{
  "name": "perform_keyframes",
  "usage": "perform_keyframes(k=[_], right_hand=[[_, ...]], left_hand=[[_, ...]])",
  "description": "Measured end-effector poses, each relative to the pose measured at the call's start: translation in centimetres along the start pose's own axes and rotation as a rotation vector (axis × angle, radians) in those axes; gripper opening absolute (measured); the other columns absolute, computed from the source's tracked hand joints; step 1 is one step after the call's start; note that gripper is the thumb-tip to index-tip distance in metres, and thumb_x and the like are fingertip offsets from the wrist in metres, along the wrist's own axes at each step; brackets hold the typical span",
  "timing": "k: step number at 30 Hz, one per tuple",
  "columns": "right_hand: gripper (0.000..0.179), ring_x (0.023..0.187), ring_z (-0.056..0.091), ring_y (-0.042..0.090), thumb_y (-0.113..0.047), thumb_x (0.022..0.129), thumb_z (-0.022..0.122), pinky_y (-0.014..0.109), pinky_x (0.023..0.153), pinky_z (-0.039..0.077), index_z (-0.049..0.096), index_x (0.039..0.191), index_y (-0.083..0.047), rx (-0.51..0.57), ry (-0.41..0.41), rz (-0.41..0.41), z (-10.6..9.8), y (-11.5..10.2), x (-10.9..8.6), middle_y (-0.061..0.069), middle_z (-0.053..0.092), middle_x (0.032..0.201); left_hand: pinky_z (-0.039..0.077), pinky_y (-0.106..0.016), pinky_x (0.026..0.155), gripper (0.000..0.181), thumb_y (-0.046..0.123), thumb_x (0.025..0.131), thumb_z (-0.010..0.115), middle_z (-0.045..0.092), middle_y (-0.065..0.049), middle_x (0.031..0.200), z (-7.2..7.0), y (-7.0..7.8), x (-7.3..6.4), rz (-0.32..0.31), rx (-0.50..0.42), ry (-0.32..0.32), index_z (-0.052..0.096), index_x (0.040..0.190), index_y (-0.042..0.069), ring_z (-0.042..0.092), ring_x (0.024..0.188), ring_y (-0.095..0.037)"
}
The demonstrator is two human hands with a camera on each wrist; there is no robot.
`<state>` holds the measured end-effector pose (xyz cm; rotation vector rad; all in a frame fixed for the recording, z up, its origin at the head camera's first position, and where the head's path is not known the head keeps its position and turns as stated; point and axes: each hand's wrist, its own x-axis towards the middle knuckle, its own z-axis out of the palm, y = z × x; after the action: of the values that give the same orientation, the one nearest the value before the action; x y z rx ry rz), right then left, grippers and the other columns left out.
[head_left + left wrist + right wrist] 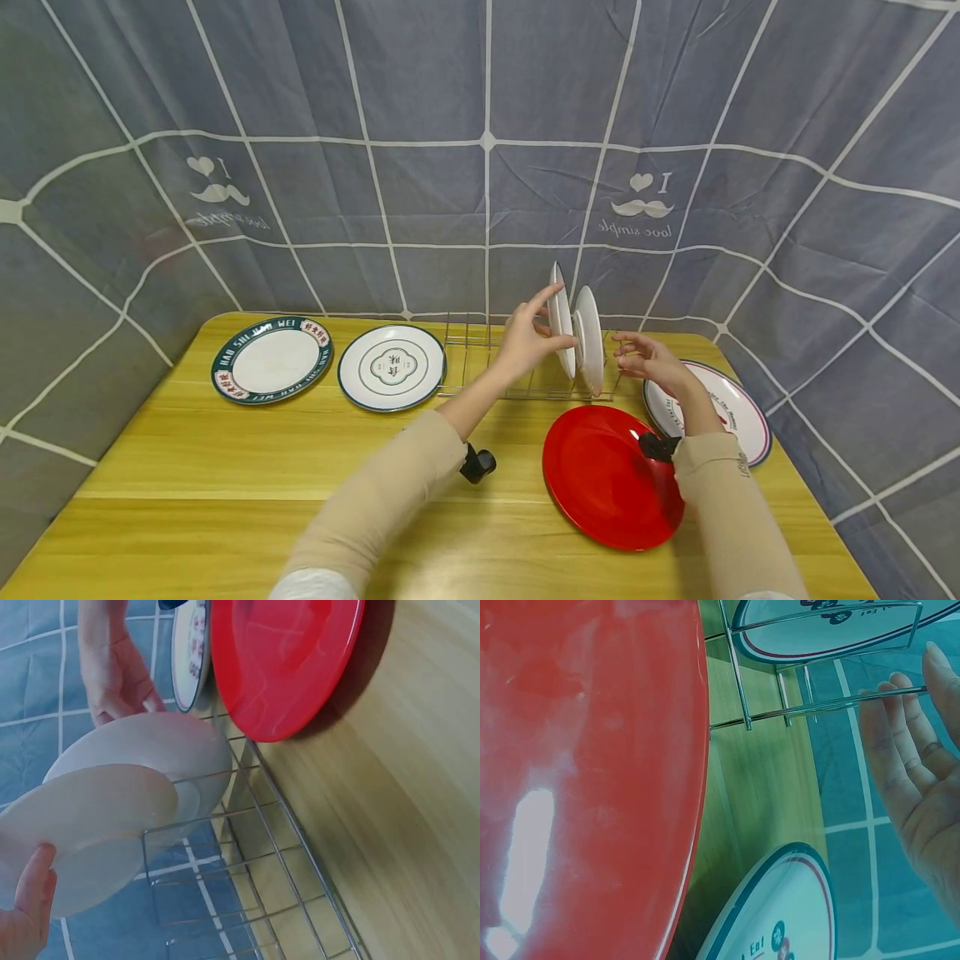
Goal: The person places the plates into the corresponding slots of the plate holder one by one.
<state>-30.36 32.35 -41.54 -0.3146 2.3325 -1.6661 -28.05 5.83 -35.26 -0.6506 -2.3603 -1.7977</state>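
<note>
Two white plates stand on edge in a wire dish rack [468, 354]. My left hand [525, 333] pinches the left one, a white plate [562, 315], with its fingers near the upper rim and the thumb lower down. In the left wrist view the pale underside of this held plate [105, 817] overlaps the second plate [150, 746] behind it. That second plate [591, 337] leans just to the right of the held one. Beside the rack's right end is my right hand [656, 367], fingers loosely bent, with nothing in its grasp.
A large red plate [611, 479] lies in front of the rack, below my right wrist. Right of it is a printed white plate [738, 408]. On the left lie a green-rimmed plate [273, 362] and a dark-rimmed white plate [392, 368]. A grey curtain [435, 192] hangs behind the wooden table [225, 467].
</note>
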Motion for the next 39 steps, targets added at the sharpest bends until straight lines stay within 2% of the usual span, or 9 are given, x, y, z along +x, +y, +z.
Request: perform_keyframes(k=[5,8,15,24,30,33,37,39], right_hand=[[0.049,0.093,0.058,0.015,0.004,0.089,0.051,0.05,0.092,0.044,0.028,0.132,0.012,0.001,-0.003,0.0,0.0,-0.1,0.0,0.025,0.044,0.111],[0.05,0.093,0.059,0.015,0.003,0.089,0.051,0.049,0.092,0.045,0.028,0.133,0.012,-0.002,-0.005,0.004,0.1,-0.2,-0.1,0.025,0.043,0.111],[0.051,0.094,0.058,0.014,0.002,0.09,0.051,0.049,0.092,0.044,0.027,0.134,0.012,-0.002,-0.005,0.003,0.0,-0.1,-0.1,0.028,0.041,0.114],[0.051,0.094,0.057,0.016,0.002,0.089,0.052,0.042,0.089,0.049,0.028,0.133,0.012,-0.003,-0.005,-0.008,0.0,0.2,0.0,0.028,0.041,0.115],[0.051,0.093,0.057,0.012,0.003,0.089,0.052,0.045,0.09,0.047,0.028,0.133,0.011,-0.003,0.002,0.001,0.0,0.3,0.0,0.026,0.043,0.114],[0.052,0.092,0.057,0.013,0.003,0.089,0.052,0.046,0.09,0.047,0.027,0.134,0.011,0.003,0.0,-0.003,0.1,0.3,-0.1,0.029,0.042,0.115],[0.051,0.092,0.058,0.014,0.004,0.089,0.052,0.044,0.09,0.048,0.027,0.133,0.012,0.004,-0.002,-0.005,0.1,0.3,0.0,0.029,0.042,0.114],[0.051,0.092,0.058,0.014,0.004,0.089,0.052,0.042,0.089,0.049,0.028,0.133,0.012,0.003,-0.002,-0.005,0.1,0.3,0.1,0.027,0.043,0.113]], left_hand=[[0.05,-0.018,0.058,0.075,0.013,0.07,0.079,0.049,-0.02,0.106,1.0,-0.2,0.1,-0.027,0.06,0.011,0.044,0.136,0.02,0.06,0.077,-0.023],[0.049,-0.017,0.055,0.075,0.013,0.069,0.08,0.049,-0.019,0.104,1.6,-0.6,0.0,-0.039,0.066,0.013,0.045,0.135,0.018,0.059,0.072,-0.021],[0.046,-0.016,0.05,0.074,0.013,0.069,0.08,0.048,-0.016,0.1,2.7,-1.9,-0.1,-0.02,0.106,0.004,0.046,0.134,0.018,0.05,0.062,-0.013],[0.038,-0.014,0.051,0.073,0.013,0.072,0.078,0.048,-0.02,0.099,3.4,-2.9,-0.1,-0.033,0.13,-0.01,0.044,0.135,0.018,0.047,0.069,-0.021],[0.038,-0.014,0.052,0.073,0.016,0.074,0.077,0.047,-0.023,0.103,3.5,-3.1,-0.2,-0.042,0.145,-0.03,0.041,0.137,0.021,0.046,0.07,-0.019],[0.037,-0.014,0.052,0.074,0.017,0.074,0.077,0.046,-0.018,0.099,3.3,-3.1,-0.2,-0.051,0.141,-0.039,0.04,0.138,0.022,0.044,0.069,-0.017],[0.041,-0.016,0.056,0.077,0.018,0.075,0.076,0.043,-0.013,0.102,2.7,-2.9,-0.4,-0.071,0.121,-0.098,0.035,0.141,0.025,0.048,0.075,-0.021],[0.046,-0.02,0.064,0.079,0.019,0.076,0.075,0.044,-0.015,0.113,2.1,-2.8,-0.5,-0.071,0.105,-0.136,0.032,0.143,0.026,0.052,0.085,-0.025]])
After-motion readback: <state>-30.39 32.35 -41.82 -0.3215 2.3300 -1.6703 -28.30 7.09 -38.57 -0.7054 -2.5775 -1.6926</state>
